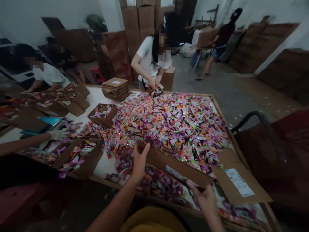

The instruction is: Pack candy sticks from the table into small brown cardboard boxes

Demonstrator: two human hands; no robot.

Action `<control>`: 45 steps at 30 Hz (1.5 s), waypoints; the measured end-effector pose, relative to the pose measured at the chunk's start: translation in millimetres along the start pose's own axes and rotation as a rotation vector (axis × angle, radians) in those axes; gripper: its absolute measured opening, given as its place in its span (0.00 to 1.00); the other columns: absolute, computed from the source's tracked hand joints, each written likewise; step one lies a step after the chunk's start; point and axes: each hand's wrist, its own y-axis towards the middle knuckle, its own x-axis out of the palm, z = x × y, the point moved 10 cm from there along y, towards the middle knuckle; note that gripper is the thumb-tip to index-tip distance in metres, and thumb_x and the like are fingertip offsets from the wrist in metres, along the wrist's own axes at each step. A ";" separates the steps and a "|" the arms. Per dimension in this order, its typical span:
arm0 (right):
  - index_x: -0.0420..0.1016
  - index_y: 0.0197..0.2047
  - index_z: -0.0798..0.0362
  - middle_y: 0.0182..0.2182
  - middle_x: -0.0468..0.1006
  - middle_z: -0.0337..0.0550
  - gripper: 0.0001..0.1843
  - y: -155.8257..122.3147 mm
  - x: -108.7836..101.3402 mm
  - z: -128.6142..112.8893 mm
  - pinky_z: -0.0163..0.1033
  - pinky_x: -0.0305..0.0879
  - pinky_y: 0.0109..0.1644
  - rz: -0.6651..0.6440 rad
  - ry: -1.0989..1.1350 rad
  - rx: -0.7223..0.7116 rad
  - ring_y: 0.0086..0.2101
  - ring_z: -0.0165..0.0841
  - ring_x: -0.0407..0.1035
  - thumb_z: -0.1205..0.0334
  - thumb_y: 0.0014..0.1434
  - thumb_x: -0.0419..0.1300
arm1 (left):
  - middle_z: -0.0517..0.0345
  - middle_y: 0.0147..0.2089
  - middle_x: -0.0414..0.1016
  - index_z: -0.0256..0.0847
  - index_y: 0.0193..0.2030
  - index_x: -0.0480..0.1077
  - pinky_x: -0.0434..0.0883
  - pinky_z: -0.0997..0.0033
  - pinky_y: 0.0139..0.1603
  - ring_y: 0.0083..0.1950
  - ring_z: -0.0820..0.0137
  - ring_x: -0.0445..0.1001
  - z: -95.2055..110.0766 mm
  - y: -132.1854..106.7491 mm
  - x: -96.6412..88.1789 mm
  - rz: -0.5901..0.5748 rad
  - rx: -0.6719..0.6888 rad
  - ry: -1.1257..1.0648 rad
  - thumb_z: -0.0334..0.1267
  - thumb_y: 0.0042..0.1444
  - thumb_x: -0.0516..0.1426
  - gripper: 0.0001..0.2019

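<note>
A brown cardboard box (178,167) lies open in front of me at the table's near edge, with colourful small packets (159,183) inside. My left hand (140,162) grips the box's left far corner, fingers wrapped over the rim. My right hand (204,196) pinches the box's near right edge beside a white label strip. Beyond the box a big heap of small bright sachets (173,122) covers the table's middle.
A flat box flap with a white label (238,182) lies to the right. Other open boxes (103,114) and a stack of flat cartons (116,88) stand at the left. Other people work at the far and left sides; a gloved hand (59,133) reaches in.
</note>
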 end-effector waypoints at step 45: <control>0.79 0.39 0.46 0.41 0.74 0.49 0.17 -105.4 188.4 -13.4 0.57 0.55 0.52 -0.265 -0.810 -0.697 0.45 0.48 0.62 0.75 0.55 0.54 | 0.46 0.56 0.71 0.41 0.44 0.75 0.45 0.42 0.71 0.61 0.59 0.66 -87.3 -71.3 -29.7 -0.760 1.024 1.074 0.40 0.61 0.56 0.10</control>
